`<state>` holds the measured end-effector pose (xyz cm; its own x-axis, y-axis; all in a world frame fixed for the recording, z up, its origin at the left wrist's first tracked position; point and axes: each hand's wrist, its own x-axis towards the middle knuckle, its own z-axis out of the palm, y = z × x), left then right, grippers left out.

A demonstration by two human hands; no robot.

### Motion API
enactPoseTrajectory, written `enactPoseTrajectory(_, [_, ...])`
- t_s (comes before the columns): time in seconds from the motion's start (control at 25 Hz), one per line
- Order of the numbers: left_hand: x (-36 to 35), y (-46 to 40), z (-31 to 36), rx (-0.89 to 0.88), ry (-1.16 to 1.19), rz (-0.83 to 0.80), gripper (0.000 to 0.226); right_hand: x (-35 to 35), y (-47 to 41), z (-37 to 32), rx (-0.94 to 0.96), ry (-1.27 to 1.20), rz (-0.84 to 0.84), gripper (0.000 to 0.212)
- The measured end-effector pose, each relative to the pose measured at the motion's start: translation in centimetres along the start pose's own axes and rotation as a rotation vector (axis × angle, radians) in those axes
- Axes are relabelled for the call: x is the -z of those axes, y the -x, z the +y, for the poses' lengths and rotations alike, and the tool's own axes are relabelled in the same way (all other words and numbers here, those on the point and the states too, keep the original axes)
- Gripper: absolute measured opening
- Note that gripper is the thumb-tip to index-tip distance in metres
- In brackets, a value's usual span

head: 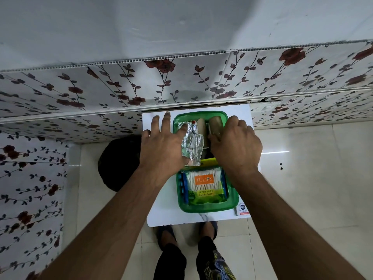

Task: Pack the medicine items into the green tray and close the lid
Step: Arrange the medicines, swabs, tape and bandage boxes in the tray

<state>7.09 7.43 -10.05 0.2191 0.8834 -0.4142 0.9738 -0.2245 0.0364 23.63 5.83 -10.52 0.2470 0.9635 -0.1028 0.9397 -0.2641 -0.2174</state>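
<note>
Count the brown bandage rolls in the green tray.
2 visible. One brown roll lies mid-tray at the far end of the green tray, beside the crumpled foil tube; the other sits to its right, under the right hand. More may be hidden beneath the hands.

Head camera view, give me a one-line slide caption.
Two hands press a foil strip and brown rolls into the green tray.
</note>
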Motion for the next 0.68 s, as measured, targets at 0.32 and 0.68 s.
enactPoseTrajectory(0.32, [4.0, 4.1, 3.3, -0.179, 0.31, 0.235, 0.036, 4.2, 3.8, 8.4, -0.36, -0.419, -0.107, 0.022])
enactPoseTrajectory(0.68, [1.0, 3.2, 11.6, -0.373, 0.512, 0.149, 0.024, -3.0, 8.9, 15.8, -0.496, -0.355, -0.501, 0.059])
